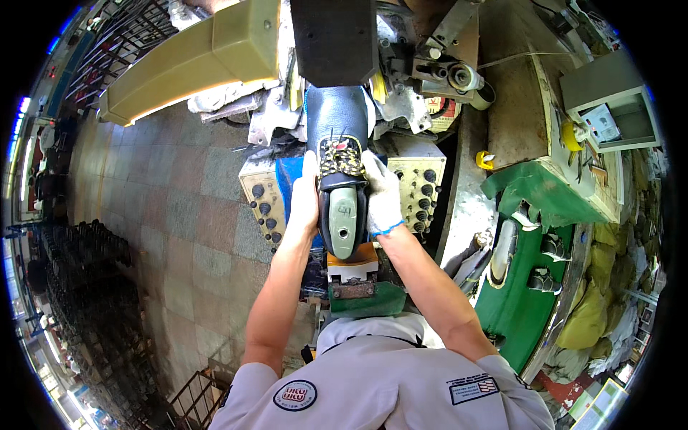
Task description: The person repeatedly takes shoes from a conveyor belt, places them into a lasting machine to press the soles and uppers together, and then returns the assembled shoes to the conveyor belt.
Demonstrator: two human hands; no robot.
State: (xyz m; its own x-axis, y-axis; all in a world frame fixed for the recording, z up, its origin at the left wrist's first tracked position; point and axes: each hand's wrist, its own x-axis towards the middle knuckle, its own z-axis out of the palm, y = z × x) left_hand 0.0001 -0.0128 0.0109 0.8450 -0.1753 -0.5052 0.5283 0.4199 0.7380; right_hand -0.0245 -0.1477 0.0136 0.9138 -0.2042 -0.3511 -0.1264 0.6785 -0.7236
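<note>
A black leather shoe upper [335,111] with speckled yellow-and-black laces sits on a grey-green shoe last [342,228], which has a hole in its top. The toe points away from me, under a dark block [334,39] of a machine. My bare left hand [307,197] presses flat along the left side of the shoe upper near the heel. On the opposite side, my right hand [382,190], in a white glove with a blue cuff edge, grips the upper beside the laces. Between them the two hands clasp it. The fingers' undersides are hidden.
Control panels with black knobs [423,193] flank the shoe, and metal plates [271,118] surround its toe. A yellow machine arm [193,61] reaches out at left. To the right stand a green conveyor [512,301] carrying shoes and a worn bench [516,107]. Dark racks [93,287] stand far left.
</note>
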